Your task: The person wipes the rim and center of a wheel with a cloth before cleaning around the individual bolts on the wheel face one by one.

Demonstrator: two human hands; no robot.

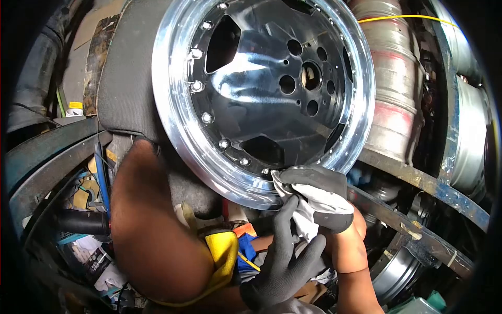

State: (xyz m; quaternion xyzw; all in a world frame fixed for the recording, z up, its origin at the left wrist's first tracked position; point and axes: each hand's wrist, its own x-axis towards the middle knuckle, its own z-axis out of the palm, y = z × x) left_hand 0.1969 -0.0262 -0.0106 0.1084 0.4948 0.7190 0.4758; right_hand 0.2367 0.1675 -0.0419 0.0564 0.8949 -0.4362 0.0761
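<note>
A polished wheel rim [178, 120] with a black, glossy face and a bright chrome lip fills the upper middle. Small bolts run around the edge of its face. My right hand [319, 183], in a dark grey glove, presses a white cloth [308, 222] against the rim's lower lip, with its fingers closed on the cloth. Just below it is my left hand [285, 256], gloved in the same grey. Its index finger points up beside the cloth and its thumb is spread apart from it. Whether the finger touches the cloth is hard to tell.
Silver wheel barrels [387, 78] stand at the right behind a worn metal frame [418, 180]. A grey padded seat [125, 68] lies left of the rim. A yellow cloth [222, 256] lies beside a bare leg [157, 225]. Mixed clutter [97, 261] fills the lower left.
</note>
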